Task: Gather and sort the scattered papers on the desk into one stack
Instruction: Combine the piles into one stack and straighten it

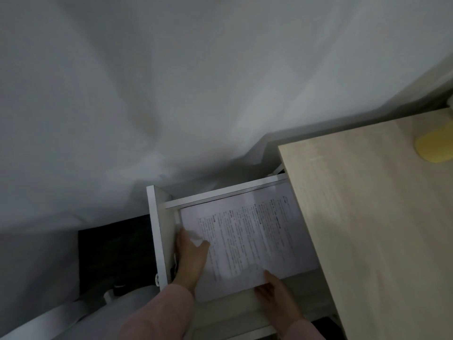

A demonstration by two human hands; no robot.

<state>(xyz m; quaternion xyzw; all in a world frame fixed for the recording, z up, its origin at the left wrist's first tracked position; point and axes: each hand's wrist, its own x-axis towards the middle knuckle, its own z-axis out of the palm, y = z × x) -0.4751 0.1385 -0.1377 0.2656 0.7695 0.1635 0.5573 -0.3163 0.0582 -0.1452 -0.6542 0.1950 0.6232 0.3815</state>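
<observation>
A stack of printed white papers [245,239] lies flat inside an open white drawer [157,231] to the left of the desk. My left hand [190,253] grips the stack's left edge, thumb on top of the page. My right hand [277,300] holds the stack's near corner, thumb resting on the paper. Both arms wear pink sleeves. The right part of the stack runs under the desk top.
The light wooden desk top [372,229] fills the right side, with a yellow object [434,148] at its far right edge. White fabric [147,94] hangs behind the drawer. A dark object [115,253] sits on the floor left of the drawer.
</observation>
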